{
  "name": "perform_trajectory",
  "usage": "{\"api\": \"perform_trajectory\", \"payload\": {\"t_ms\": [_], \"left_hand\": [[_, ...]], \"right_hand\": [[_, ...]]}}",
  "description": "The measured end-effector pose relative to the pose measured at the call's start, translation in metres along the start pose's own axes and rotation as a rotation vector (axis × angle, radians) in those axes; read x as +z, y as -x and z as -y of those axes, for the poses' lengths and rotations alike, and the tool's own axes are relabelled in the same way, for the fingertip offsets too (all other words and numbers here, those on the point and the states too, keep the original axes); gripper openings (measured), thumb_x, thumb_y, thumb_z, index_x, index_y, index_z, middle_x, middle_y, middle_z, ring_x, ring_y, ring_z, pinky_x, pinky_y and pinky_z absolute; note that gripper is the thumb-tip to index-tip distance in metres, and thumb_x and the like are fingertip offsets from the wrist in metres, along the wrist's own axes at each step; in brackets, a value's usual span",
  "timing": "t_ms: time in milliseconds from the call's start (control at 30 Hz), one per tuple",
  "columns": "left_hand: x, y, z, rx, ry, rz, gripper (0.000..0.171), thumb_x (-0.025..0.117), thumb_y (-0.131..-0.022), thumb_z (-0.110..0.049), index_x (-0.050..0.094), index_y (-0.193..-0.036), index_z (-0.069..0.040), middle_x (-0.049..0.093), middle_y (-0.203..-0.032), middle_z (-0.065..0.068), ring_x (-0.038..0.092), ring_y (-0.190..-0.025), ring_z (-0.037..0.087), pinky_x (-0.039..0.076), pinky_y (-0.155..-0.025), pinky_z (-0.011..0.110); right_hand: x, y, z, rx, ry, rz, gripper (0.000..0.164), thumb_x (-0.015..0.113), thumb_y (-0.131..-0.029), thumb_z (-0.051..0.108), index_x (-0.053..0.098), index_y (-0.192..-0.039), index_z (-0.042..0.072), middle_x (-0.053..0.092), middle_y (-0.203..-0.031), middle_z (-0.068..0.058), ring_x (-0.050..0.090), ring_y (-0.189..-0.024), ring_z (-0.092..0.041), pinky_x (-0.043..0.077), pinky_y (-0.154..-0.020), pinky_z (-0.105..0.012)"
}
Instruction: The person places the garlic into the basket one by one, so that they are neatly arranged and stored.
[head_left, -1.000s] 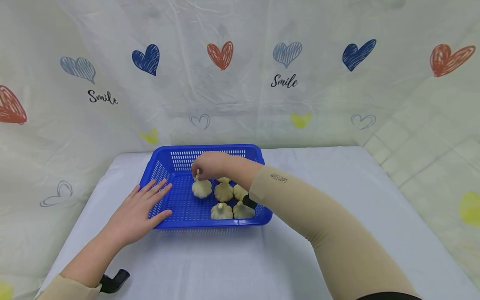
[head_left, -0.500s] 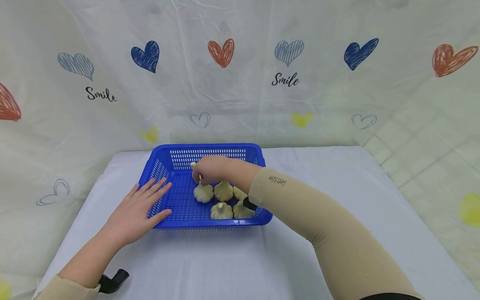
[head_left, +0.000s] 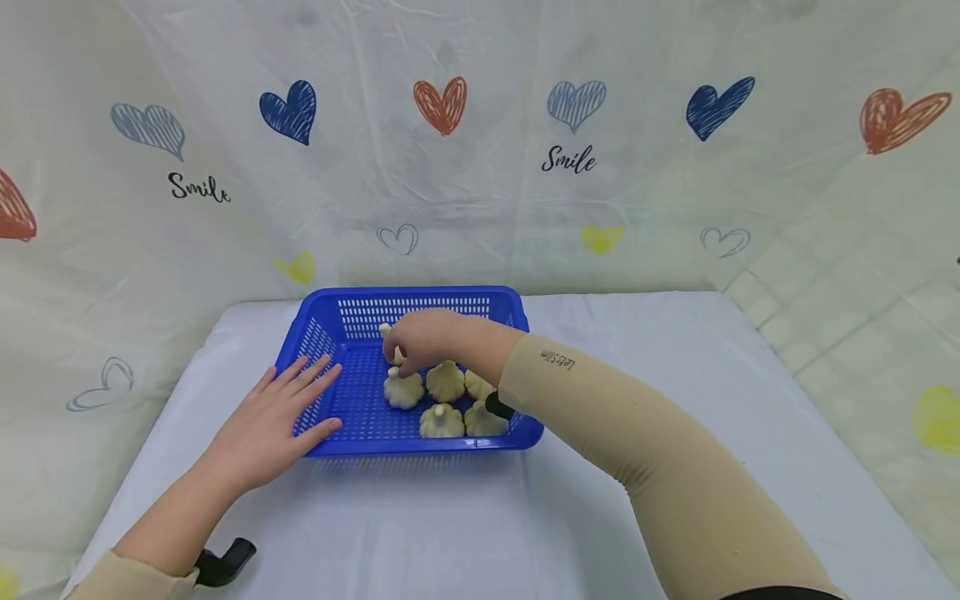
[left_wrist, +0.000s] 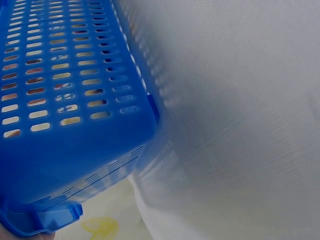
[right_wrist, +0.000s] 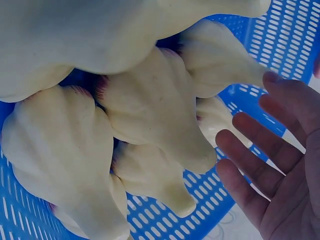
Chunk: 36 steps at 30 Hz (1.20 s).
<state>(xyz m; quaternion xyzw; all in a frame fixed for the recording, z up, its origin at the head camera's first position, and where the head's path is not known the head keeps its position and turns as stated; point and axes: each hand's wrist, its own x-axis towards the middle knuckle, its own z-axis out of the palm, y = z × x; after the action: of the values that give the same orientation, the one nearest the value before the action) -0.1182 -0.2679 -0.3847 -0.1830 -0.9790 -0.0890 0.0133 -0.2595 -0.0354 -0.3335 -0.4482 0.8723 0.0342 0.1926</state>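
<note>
My right hand [head_left: 423, 337] is above the far part of a blue plastic basket [head_left: 420, 447], directly over a white garlic bulb [head_left: 403, 393]. In the right wrist view that hand [right_wrist: 300, 192] has its fingers apart and nothing gripped. The thumb tip is right at the stem of one garlic bulb [right_wrist: 212, 60]. More bulbs [head_left: 442, 421] sit to the right in the basket, some behind the right hand and forearm. My left hand [head_left: 273, 425] lies spread at the basket's left rim, with only a bit of finger [left_wrist: 30, 236] by the rim in the left wrist view.
The basket stands on a white cloth-covered table [head_left: 435, 533]. Behind it hangs a pale sheet [head_left: 495, 200] printed with hearts. A black strap end [head_left: 225, 563] sticks out from the left wrist. Inside the basket, bare blue floor [head_left: 356, 400] shows at the left.
My right hand has lowered the garlic bulb slightly, nearer to me, and its fingers have parted from the stem. Another bulb's stem now shows beyond the hand. The left hand stays put.
</note>
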Motion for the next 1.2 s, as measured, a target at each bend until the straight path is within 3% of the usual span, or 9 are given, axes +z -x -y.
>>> {"api": "perform_trajectory", "payload": {"t_ms": [333, 600, 900, 1200], "left_hand": [[0.000, 0.001, 0.000, -0.002, -0.010, -0.004, 0.077, 0.045, -0.096, -0.066, 0.029, -0.158, -0.021, 0.025, -0.163, 0.007, 0.018, -0.149, 0.039, 0.008, -0.120, 0.059], [0.000, 0.003, 0.000, 0.001, -0.007, -0.015, 0.076, 0.048, -0.096, -0.063, 0.030, -0.158, -0.021, 0.027, -0.162, 0.009, 0.019, -0.148, 0.040, 0.008, -0.119, 0.060], [0.001, 0.003, 0.002, -0.005, -0.006, 0.002, 0.078, 0.044, -0.096, -0.066, 0.028, -0.158, -0.021, 0.025, -0.163, 0.009, 0.017, -0.149, 0.040, 0.005, -0.120, 0.059], [0.001, 0.003, 0.001, 0.003, -0.008, -0.007, 0.078, 0.043, -0.096, -0.067, 0.028, -0.158, -0.021, 0.025, -0.163, 0.008, 0.017, -0.149, 0.039, 0.005, -0.120, 0.058]], "right_hand": [[-0.005, 0.007, 0.001, 0.000, -0.041, 0.000, 0.037, 0.068, -0.094, 0.037, 0.068, -0.127, 0.021, 0.067, -0.118, 0.007, 0.061, -0.101, -0.008, 0.052, -0.090, -0.029], [-0.019, 0.019, -0.006, 0.006, -0.153, -0.079, 0.037, 0.068, -0.094, 0.037, 0.068, -0.129, 0.023, 0.066, -0.115, 0.006, 0.059, -0.104, -0.010, 0.051, -0.090, -0.030], [-0.031, 0.049, -0.022, -0.016, -0.331, -0.211, 0.034, 0.067, -0.094, 0.038, 0.069, -0.126, 0.024, 0.068, -0.105, 0.010, 0.062, -0.097, -0.008, 0.053, -0.080, -0.024], [-0.024, 0.089, -0.040, -0.025, -0.395, -0.336, 0.029, 0.069, -0.094, 0.034, 0.073, -0.120, 0.021, 0.068, -0.106, 0.008, 0.062, -0.095, -0.010, 0.053, -0.080, -0.026]]}}
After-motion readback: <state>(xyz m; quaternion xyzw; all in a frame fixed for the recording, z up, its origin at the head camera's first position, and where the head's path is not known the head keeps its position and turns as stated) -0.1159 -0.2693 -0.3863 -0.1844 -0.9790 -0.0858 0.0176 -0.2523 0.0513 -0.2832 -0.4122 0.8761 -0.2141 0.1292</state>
